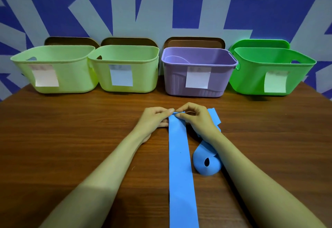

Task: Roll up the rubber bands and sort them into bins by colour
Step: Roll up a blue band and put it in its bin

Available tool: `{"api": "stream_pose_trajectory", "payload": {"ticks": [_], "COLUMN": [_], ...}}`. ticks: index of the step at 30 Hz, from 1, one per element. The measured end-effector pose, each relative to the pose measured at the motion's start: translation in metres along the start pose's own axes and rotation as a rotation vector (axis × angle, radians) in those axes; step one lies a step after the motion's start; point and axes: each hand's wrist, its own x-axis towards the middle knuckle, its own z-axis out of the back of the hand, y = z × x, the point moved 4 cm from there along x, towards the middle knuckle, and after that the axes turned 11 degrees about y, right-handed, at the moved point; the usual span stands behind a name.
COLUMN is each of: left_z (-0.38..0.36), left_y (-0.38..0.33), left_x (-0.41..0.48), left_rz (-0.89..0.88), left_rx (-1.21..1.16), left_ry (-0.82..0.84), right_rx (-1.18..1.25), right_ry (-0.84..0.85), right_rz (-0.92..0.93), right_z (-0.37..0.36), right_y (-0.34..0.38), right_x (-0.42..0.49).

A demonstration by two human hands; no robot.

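Observation:
A long blue rubber band (179,165) lies flat on the wooden table (71,138), running from the near edge toward the bins. My left hand (154,120) and my right hand (195,118) pinch its far end, which is curled over into a small fold. A second blue band (204,163) lies loosely looped to the right, partly under my right forearm, with its far end (214,115) showing beyond my right hand.
Four bins stand in a row at the back of the table, each with a paper label: two pale green bins (52,55) (125,53), a purple bin (199,62) and a bright green bin (269,59). A patterned blue wall is behind them.

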Motion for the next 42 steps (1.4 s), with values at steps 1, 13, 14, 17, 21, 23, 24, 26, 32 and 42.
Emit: {"api": "stream_pose_trajectory", "payload": {"ticks": [1,13,14,17,21,23,24,26,32,42], "left_z": [-0.0002,0.0005,0.0003,-0.0005,0.0003,0.0005,0.0007,0.0014,0.0017,0.0052], "left_y": [0.0001,0.001,0.0012,0.0007,0.0018,0.001,0.0005,-0.0001,-0.0003,0.0004], "left_x": [0.0004,-0.0009,-0.0006,0.0003,0.0012,0.002,0.0022,0.0019,0.0007,0.0026], "left_rz": [-0.006,-0.079,-0.084,-0.109,-0.128,-0.124,-0.123,-0.119,-0.125,-0.182], "left_rx": [-0.008,0.023,0.046,0.125,0.167,0.142,0.118,0.075,0.052,0.096], "left_ry": [-0.001,-0.04,-0.05,-0.07,-0.091,-0.081,-0.071,-0.051,-0.009,-0.117], "right_rx": [-0.006,0.033,0.043,0.089,0.166,0.196,0.215,0.249,0.239,0.188], "right_ry": [-0.001,0.063,0.068,0.063,0.051,0.042,0.041,0.04,0.022,0.1], "right_rz": [-0.002,-0.036,-0.053,-0.087,-0.109,-0.109,-0.107,-0.105,-0.11,-0.116], "right_z": [0.0002,0.0019,0.0024,0.0041,0.004,0.0038,0.0037,0.004,0.0039,0.0043], "right_y": [-0.0003,0.0006,-0.0004,-0.003,-0.0048,-0.0032,-0.0025,-0.0011,-0.0029,-0.0015], "right_x": [-0.0001,-0.0014,-0.0013,-0.0005,0.0007,0.0008,0.0011,0.0009,0.0007,0.0008]}}
